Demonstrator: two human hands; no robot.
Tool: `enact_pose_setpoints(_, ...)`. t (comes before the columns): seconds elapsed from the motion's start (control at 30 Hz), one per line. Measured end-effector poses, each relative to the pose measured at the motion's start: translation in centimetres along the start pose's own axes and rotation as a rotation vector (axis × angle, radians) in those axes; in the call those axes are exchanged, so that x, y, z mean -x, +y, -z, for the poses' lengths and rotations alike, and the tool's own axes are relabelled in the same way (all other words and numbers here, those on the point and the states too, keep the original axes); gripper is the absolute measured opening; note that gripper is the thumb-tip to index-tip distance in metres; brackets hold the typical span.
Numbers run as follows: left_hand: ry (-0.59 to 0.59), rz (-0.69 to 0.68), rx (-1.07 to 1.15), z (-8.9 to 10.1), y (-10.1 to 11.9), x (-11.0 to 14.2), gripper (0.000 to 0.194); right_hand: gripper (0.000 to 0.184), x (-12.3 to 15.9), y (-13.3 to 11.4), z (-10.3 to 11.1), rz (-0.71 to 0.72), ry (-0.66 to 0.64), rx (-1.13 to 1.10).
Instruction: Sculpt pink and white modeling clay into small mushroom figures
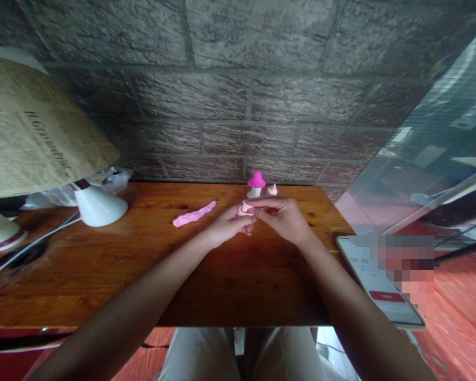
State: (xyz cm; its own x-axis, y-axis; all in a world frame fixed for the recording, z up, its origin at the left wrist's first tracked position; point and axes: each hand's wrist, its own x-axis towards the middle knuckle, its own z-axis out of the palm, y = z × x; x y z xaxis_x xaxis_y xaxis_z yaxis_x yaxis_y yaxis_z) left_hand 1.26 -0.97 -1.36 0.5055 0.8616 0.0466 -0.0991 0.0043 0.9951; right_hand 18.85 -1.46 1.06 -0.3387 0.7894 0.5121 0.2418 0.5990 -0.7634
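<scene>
Between my two hands, above the middle of the wooden table, is a small lump of pale pink clay (245, 208). My left hand (232, 225) closes round it from the left, and the fingertips of my right hand (277, 214) pinch it from the right. Just behind the hands stands a little mushroom figure with a bright pink cap (257, 180) and a white stem, its base partly hidden. Beside it lies another pale pink clay piece (273, 189) with a thin pointed tip. To the left a long pink clay strip (194, 214) rests on the wood.
A lamp with a newsprint shade (35, 127) and white base (101, 205) stands at the left, near a paper cup (2, 228) and crumpled plastic (117, 180). A phone (381, 280) lies at the table's right edge. A stone-patterned wall (222, 100) rises behind.
</scene>
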Motion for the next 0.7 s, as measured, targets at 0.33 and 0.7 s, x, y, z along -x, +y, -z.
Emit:
enact_pose_setpoints(0.33, -0.016, -0.032, -0.051, -0.2, 0.2, 0.2, 0.015, 0.034, 0.1, 0.1, -0.8, 0.006, 0.029, 0.027)
enact_pose_setpoints(0.7, 0.010, -0.027, -0.050, -0.1, 0.1, 0.1, 0.018, 0.022, 0.1, 0.3, 0.4, 0.089, -0.011, 0.198)
